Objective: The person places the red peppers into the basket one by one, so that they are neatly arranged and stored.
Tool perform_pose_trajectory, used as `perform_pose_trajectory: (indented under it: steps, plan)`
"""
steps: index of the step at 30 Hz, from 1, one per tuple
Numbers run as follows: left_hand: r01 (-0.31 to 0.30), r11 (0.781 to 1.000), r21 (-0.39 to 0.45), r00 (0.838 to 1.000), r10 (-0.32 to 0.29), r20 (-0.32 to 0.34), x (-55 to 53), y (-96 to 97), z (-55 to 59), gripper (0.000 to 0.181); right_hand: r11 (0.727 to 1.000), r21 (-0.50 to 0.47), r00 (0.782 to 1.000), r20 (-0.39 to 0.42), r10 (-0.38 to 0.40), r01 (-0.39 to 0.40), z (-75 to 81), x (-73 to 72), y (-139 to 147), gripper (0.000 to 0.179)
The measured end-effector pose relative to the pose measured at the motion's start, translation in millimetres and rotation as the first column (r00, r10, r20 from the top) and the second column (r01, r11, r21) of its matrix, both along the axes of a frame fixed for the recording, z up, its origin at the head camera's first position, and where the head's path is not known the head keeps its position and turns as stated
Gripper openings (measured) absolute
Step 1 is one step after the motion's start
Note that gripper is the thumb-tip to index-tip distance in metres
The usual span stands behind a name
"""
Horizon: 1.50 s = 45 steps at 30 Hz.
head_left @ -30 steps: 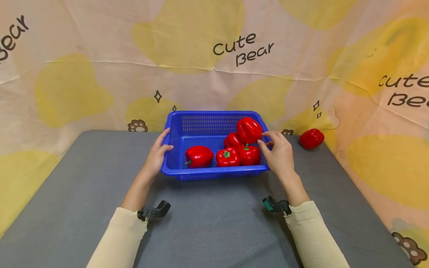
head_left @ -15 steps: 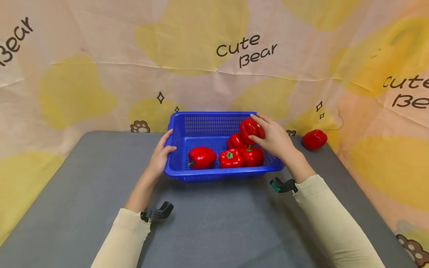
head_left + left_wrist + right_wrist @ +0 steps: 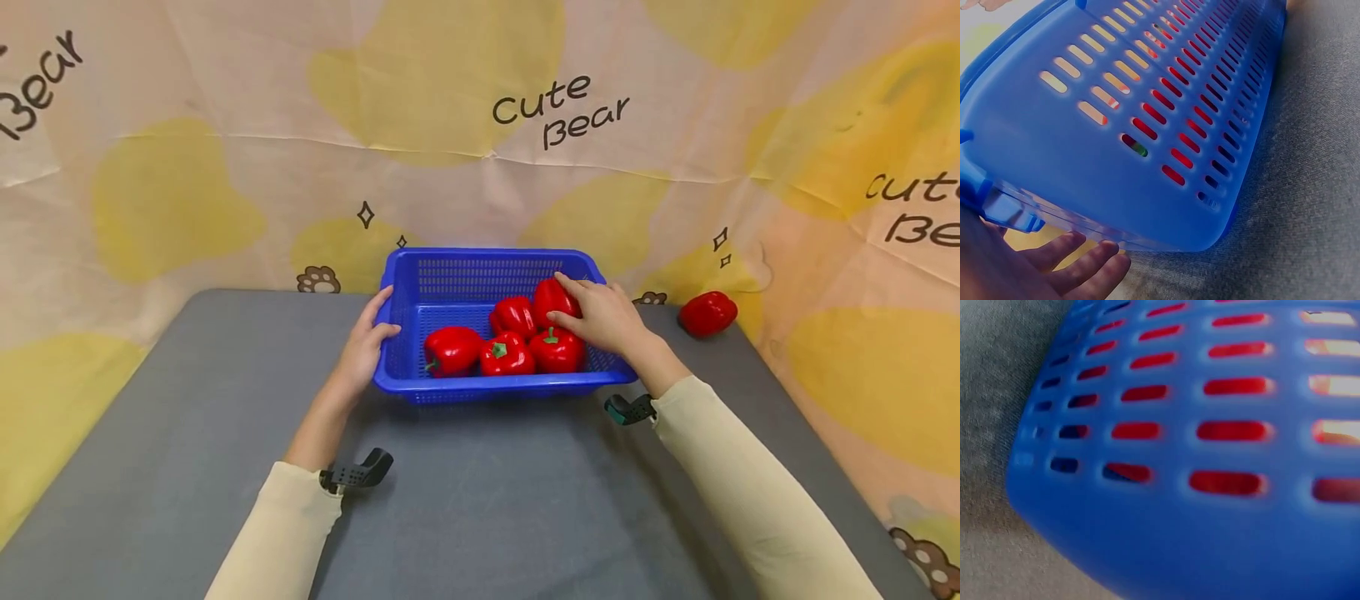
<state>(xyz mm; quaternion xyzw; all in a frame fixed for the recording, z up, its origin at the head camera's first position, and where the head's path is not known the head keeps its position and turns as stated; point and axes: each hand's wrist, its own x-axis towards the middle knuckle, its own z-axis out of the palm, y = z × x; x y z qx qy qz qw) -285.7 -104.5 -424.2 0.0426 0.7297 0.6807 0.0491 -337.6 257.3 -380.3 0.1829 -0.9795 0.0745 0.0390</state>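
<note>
A blue slotted plastic basket (image 3: 495, 385) stands on the table with several red bell peppers inside. My left hand (image 3: 362, 350) holds its left rim, thumb toward the inside; in the left wrist view, the left fingers (image 3: 1088, 265) reach along the basket's end wall. Inside the right part of the basket, my right hand (image 3: 611, 317) grips the back-right bell pepper (image 3: 553, 302), thumb at its front and fingers over its far side. Close around it are a bell pepper (image 3: 513, 317) on the left and a green-stemmed one (image 3: 557, 351) in front. The right wrist view shows only basket wall (image 3: 1179, 531), the hand hidden.
One more red bell pepper (image 3: 708, 314) lies outside the basket, near the grey table's (image 3: 480, 500) back-right edge. A printed cloth (image 3: 450, 100) hangs right behind the table and along its right side. Another bell pepper (image 3: 453, 350) lies at the basket's front left.
My right hand has moved from the basket's right side onto the back-right bell pepper, which now sits lower. The bell pepper beside it has shifted left. The left hand keeps its hold.
</note>
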Motion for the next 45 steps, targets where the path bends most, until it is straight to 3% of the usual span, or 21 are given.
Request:
perform_pose_trajectory:
  steps: [5,13,20,26,34,40,45]
  plan:
    - [-0.003,1.0,0.007,1.0,0.003,-0.003,-1.5,0.4,0.4,0.066,0.999,-0.023,0.998,0.054,0.037,-0.036,-1.9,-4.7,0,0.05]
    - [-0.003,1.0,0.002,1.0,0.003,0.002,-2.7,1.7,-0.6,0.066,0.998,-0.051,0.997,0.059,0.048,-0.045,-3.8,-6.0,1,0.046]
    - [-0.005,1.0,-0.012,1.0,0.005,0.009,-0.6,-0.5,-1.6,0.066,0.975,-0.22,0.997,0.058,0.048,-0.034,3.3,-1.0,12,0.046]
    - [-0.004,1.0,0.0,1.0,0.004,0.008,-1.7,0.6,-1.4,0.066,0.949,-0.31,0.997,-0.013,-0.074,0.066,6.6,7.1,43,0.045]
    - [0.002,1.0,-0.004,1.0,-0.002,0.018,-0.3,0.7,-1.8,0.066,0.913,-0.354,0.967,-0.077,-0.245,0.203,-7.7,15.8,91,0.042]
    - [0.003,1.0,0.001,1.0,-0.003,0.016,0.1,1.1,0.1,0.067,0.899,-0.294,0.927,-0.093,-0.364,0.324,-12.2,12.1,133,0.058]
    - [0.006,1.0,-0.011,1.0,-0.006,0.013,2.1,0.5,-0.7,0.067,0.877,-0.266,0.909,-0.01,-0.418,0.4,-14.5,3.2,169,0.082]
